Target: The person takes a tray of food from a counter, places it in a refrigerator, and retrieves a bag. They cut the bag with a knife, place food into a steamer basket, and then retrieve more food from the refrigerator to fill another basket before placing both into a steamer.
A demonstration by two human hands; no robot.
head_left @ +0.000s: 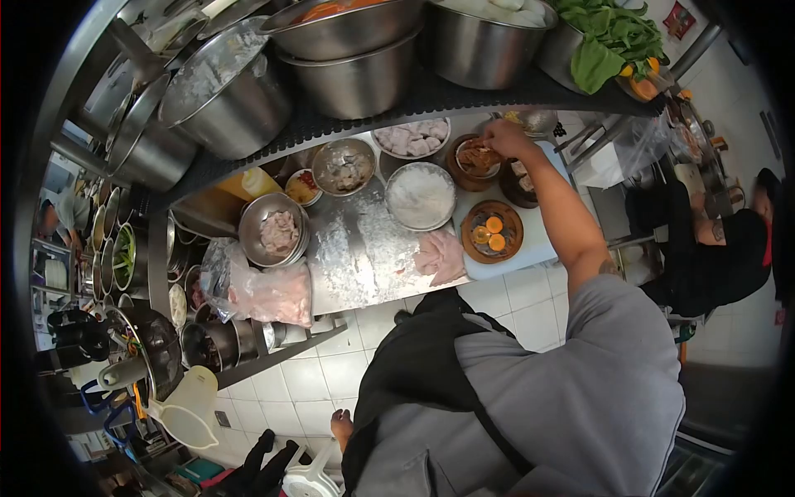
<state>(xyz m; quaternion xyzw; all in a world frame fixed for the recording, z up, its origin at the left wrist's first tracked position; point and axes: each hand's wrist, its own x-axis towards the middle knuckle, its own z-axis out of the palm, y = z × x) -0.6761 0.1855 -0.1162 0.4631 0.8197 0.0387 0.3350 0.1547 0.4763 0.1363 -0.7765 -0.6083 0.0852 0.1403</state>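
My right hand (503, 137) reaches out over a brown clay bowl (476, 159) of brownish food at the back of the counter, its fingers bent down at the bowl's far rim. What they pinch is too small to see. A second clay bowl (492, 232) with orange slices sits on the white cutting board (530, 248), and a third (520, 184) is partly hidden under my forearm. My left hand (340, 427) hangs beside my black apron above the tiled floor, holding nothing.
On the steel counter (356, 257) are a bowl of white powder (421, 195), bowls of raw meat (280, 232) (344, 166), a plate of pale pieces (411, 138), loose meat slices (440, 257) and a bagged lump (265, 291). Big steel bowls (356, 79) and greens (609, 37) fill the shelf above. A person in black (720, 248) works at right.
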